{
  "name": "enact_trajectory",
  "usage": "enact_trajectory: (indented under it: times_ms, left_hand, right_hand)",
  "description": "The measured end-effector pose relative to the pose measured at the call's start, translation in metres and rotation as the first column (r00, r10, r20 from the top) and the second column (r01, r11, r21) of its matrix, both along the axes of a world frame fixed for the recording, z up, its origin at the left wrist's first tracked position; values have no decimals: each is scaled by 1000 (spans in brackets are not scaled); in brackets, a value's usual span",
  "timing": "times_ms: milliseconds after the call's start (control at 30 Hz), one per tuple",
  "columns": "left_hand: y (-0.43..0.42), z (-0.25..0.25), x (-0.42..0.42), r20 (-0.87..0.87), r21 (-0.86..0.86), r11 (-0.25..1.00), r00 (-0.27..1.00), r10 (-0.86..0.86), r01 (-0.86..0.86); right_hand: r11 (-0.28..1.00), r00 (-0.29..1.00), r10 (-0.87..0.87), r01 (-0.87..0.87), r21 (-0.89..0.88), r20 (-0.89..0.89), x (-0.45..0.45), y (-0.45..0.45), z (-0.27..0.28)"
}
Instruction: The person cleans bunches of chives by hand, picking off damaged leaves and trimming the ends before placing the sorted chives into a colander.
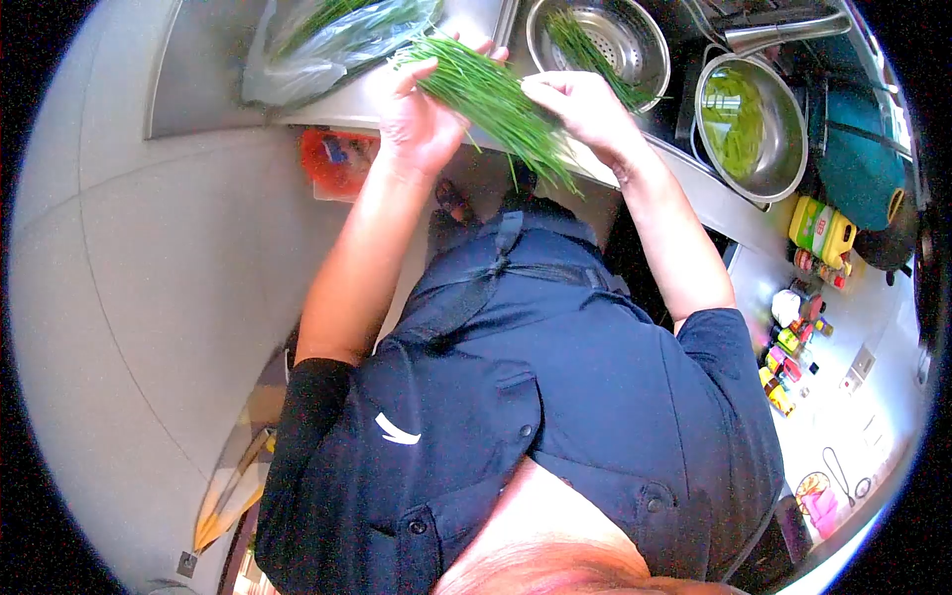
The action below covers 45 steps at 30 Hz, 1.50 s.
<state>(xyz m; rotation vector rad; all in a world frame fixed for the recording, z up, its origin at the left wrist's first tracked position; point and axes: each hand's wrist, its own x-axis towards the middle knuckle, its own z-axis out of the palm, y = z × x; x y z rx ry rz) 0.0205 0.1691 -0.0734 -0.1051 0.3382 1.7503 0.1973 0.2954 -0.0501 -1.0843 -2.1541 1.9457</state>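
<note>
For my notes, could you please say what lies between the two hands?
In the head view, long green stalks reach from the left hand to the right hand.

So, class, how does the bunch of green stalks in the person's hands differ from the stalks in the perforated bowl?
The held bunch is thick; the bowl's stalks show as a thinner bundle. The held bunch is raised in the left hand, with the right hand at its edge; the bowl's stalks lie in the perforated bowl. Both are long, slender and green.
</note>
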Motion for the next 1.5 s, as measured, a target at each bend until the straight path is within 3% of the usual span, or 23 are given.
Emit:
enact_trajectory:
  times_ms: [133, 200, 233, 300, 333, 400, 433, 567, 800, 1000, 1100, 1200, 1333, 1433, 1500]
  left_hand:
    - [-1, -1, 4, -126, -153, 986, 991, 46, -65]
    - [-4, 0, 2, -95, -139, 989, 995, 42, -55]
    - [-5, 0, 1, -106, -148, 987, 993, 46, -62]
    - [-7, -1, 0, -117, -156, 985, 992, 55, -73]
    - [-7, -4, 1, -112, -144, 987, 992, 59, -75]
    - [-8, -7, 1, -108, -132, 988, 992, 66, -80]
    - [-8, -9, 1, -114, -134, 988, 991, 67, -82]
    - [-11, -13, 1, -167, -125, 991, 985, 33, -54]
    - [-16, -4, 7, -147, -160, 984, 987, 57, -81]
    - [-21, -2, 5, -136, -185, 978, 988, 75, -99]
    - [-23, -3, 1, -121, -186, 978, 990, 76, -98]
    - [-31, -4, -6, -121, -195, 973, 988, 100, -122]
    - [-74, 5, -34, -163, -213, 936, 955, 249, -280]
    - [-140, 21, -65, -210, -143, 895, 896, 391, -423]
    - [-184, 34, -81, -188, -109, 869, 869, 458, -482]
  right_hand:
    - [991, 998, 49, -52, 126, 26, -4, -2, 3]
    - [912, 999, 50, -53, 406, 16, -7, -3, -2]
    - [911, 998, 56, -58, 409, 17, -9, -5, -1]
    - [800, 987, -113, 156, 580, -111, -15, -11, 6]
    - [799, 988, -109, 153, 581, -110, -18, -13, 9]
    - [836, 987, -24, 108, 537, -161, -24, -16, 18]
    - [758, 980, 70, 69, 648, -186, -29, -18, 22]
    - [727, 970, 145, 30, 686, -197, -47, -30, 21]
    - [678, 980, 118, 36, 734, -157, -54, -37, 21]
    - [777, 989, 74, 21, 629, -124, -55, -32, 13]
    - [875, 996, 30, 13, 485, -80, -55, -28, 9]
    - [868, 979, -33, 128, 480, -200, -55, -24, -1]
    - [844, 976, -41, 149, 515, -215, -58, -24, -5]
    - [813, 994, 79, -23, 581, -71, -74, -40, -5]
    - [837, 986, 145, -78, 542, -82, -91, -63, -15]
